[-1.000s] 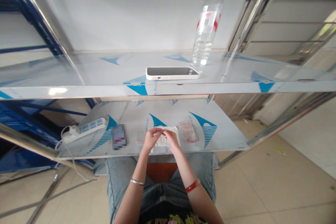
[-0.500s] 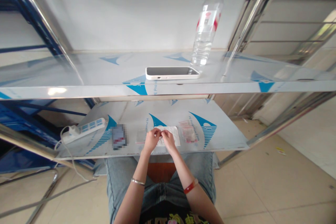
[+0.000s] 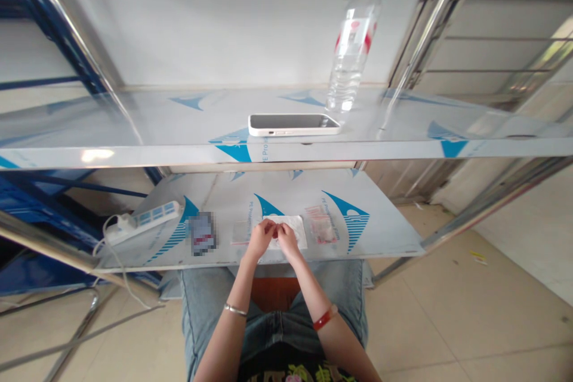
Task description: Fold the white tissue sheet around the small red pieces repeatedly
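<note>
Silver bangle (image 3: pixel 235 310), red bracelet (image 3: pixel 325 318), faded blue jeans (image 3: pixel 203 295), black floral top (image 3: pixel 273 364)

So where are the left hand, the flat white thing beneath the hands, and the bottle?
Left hand (image 3: pixel 259 238): head view, on the back of the hand.
Flat white thing (image 3: pixel 300 235): head view, on bare surface near its right edge.
Bottle (image 3: pixel 355 36): head view, on its label.
</note>
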A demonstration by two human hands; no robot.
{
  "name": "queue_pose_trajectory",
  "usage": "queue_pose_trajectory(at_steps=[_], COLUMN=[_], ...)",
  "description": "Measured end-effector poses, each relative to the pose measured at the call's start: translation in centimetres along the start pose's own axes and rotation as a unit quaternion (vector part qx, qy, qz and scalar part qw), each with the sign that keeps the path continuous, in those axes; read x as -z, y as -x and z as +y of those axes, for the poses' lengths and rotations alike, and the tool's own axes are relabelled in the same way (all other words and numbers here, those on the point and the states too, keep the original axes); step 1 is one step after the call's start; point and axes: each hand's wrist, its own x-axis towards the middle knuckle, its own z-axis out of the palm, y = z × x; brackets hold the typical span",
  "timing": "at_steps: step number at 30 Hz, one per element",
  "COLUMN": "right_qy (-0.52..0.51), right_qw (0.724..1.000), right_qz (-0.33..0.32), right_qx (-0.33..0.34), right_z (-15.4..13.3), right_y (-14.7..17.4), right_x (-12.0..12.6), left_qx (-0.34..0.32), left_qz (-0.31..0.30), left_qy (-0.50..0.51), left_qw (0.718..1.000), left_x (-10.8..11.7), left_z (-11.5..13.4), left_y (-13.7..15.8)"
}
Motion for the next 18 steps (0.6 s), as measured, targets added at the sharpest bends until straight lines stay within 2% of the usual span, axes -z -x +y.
queue_pose_trajectory(at_steps=[6, 14, 18], right_qy=[0.044, 0.167, 0.168], right_qw=[0.999, 0.985, 0.984], right_qz=[-0.021, 0.006, -0.017], right_qx=[0.018, 0.045, 0.053], right_z=[-0.4, -0.7, -0.7], right_y=[0.3, 0.7, 1.4], right_x=[-0.3, -0.5, -0.8], left_qx=[0.005, 0.012, 0.041], left_qz=[0.033, 0.096, 0.149], left_qy=[-0.061, -0.096, -0.095], left_qw=[0.998, 0.991, 0.983], left_x=[0.1, -0.6, -0.4], left_z=[-0.6, -0.8, -0.9], left_y=[0.1, 0.3, 0.3])
